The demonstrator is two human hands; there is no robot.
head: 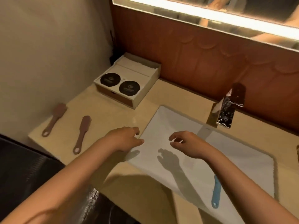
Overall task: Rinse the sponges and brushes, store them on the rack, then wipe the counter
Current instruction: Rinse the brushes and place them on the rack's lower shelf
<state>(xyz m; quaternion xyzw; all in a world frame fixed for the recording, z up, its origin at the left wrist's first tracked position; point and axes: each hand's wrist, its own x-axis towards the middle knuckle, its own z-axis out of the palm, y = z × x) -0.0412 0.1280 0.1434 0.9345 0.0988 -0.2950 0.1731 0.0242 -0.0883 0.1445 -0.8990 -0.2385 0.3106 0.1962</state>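
hanging loose, left grip (124,139) and right grip (191,146) are held empty; the blue brush (216,191) could be knocked by an arm.

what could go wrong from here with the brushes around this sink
1. The nearer brown brush lies with its handle end close to the front edge of the counter; the left hand sweeping past might knock it off.
2. The open box sits near a corner of the sink, so spray from the faucet may wet it.
3. The blue brush lies in the basin under the right forearm, easy to overlook.
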